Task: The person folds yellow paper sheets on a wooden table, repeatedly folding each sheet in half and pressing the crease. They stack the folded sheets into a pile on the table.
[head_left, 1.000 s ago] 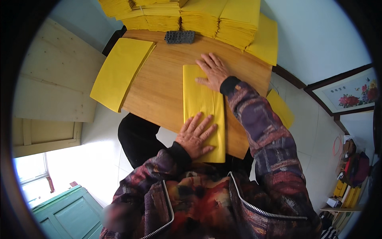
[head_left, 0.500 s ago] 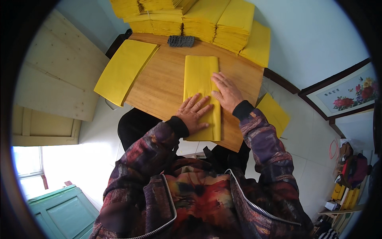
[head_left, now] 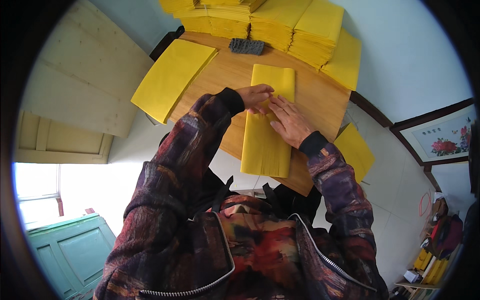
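Observation:
A long folded stack of yellow paper (head_left: pixel 267 150) lies lengthwise in front of me on the wooden table (head_left: pixel 210 117), its near end close to the table's front edge. My right hand (head_left: pixel 291 121) rests flat across its middle and right edge, fingers stretched out toward the upper left. Just beyond, my left hand (head_left: pixel 256 97) is over the upper half of the paper, fingers pointing right with the thumb apart. Both hands are open, fingertips almost meeting, and neither grips anything.
Tall stacks of yellow paper (head_left: pixel 315 35) line the table's far side, with a dark grey textured block (head_left: pixel 246 46) before them. Another yellow stack (head_left: pixel 172 75) lies at the left. More yellow paper (head_left: pixel 354 150) sits below the table's right edge. Wooden boards (head_left: pixel 85 70) lean at left.
My left hand has moved up and away along the paper, from its near half to its upper half. My right hand has slid slightly nearer. The whole view has shifted a little.

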Action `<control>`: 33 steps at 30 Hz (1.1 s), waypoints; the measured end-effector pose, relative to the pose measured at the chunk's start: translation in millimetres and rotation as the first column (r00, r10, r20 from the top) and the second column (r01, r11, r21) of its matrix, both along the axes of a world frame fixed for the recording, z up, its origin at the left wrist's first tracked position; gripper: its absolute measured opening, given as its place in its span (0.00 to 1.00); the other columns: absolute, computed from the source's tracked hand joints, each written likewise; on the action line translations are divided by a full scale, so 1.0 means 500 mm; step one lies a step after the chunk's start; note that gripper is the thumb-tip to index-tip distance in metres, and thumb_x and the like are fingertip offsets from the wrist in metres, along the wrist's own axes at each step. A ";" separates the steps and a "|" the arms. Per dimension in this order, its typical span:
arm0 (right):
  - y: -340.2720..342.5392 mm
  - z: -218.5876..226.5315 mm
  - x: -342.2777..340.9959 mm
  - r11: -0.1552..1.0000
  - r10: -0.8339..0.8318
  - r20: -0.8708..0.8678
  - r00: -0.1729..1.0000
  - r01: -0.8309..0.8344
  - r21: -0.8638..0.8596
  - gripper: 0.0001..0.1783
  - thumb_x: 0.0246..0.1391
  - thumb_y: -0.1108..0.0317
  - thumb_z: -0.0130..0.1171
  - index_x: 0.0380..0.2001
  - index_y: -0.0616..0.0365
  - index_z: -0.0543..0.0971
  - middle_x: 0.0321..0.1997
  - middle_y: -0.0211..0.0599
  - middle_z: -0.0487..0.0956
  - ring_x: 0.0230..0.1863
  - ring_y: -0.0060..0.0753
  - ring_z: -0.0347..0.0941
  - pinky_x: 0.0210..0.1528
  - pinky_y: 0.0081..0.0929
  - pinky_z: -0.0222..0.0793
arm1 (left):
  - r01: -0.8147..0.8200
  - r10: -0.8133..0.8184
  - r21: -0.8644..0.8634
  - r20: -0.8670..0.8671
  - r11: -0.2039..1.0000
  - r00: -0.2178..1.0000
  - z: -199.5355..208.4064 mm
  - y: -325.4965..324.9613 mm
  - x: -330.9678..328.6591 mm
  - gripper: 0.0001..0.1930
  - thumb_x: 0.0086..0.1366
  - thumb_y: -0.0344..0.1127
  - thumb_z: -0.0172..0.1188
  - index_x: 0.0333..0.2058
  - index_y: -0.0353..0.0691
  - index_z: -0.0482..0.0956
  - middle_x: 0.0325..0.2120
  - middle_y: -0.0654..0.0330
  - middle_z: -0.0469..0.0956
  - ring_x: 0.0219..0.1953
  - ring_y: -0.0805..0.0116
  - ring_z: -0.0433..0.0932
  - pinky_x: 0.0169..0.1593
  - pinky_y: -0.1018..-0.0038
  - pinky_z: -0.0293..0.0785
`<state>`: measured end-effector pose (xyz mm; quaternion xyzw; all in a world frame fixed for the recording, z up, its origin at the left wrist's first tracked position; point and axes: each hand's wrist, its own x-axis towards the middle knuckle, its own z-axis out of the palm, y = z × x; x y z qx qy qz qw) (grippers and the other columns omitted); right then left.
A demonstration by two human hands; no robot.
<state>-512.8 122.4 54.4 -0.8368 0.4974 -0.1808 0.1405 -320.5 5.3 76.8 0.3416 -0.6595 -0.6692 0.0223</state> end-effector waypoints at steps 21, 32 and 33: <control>0.023 -0.024 -0.003 0.997 0.077 -0.149 0.986 -0.074 0.027 0.45 0.50 0.44 0.56 0.65 0.59 0.56 0.69 0.48 0.54 0.71 0.50 0.45 0.70 0.45 0.41 | 0.307 -0.163 -0.932 0.279 0.190 0.946 -0.117 -0.035 -0.083 0.23 0.70 0.50 0.39 0.62 0.57 0.63 0.66 0.68 0.55 0.68 0.61 0.49 0.68 0.62 0.45; 0.234 0.044 0.013 0.976 0.193 -0.141 0.971 -0.174 0.134 0.45 0.49 0.45 0.57 0.63 0.63 0.58 0.69 0.46 0.56 0.70 0.46 0.49 0.69 0.44 0.44 | 0.393 -0.053 -0.913 0.389 0.108 0.920 -0.105 -0.012 -0.089 0.27 0.68 0.56 0.42 0.64 0.60 0.57 0.67 0.70 0.51 0.69 0.65 0.47 0.69 0.62 0.43; 0.238 0.053 0.017 0.961 0.217 -0.158 0.963 -0.183 0.207 0.45 0.49 0.45 0.56 0.63 0.63 0.59 0.69 0.45 0.56 0.70 0.46 0.49 0.68 0.44 0.44 | 0.394 -0.045 -0.913 0.392 0.108 0.919 -0.106 -0.010 -0.089 0.27 0.68 0.56 0.42 0.64 0.60 0.57 0.67 0.70 0.51 0.69 0.65 0.47 0.69 0.62 0.43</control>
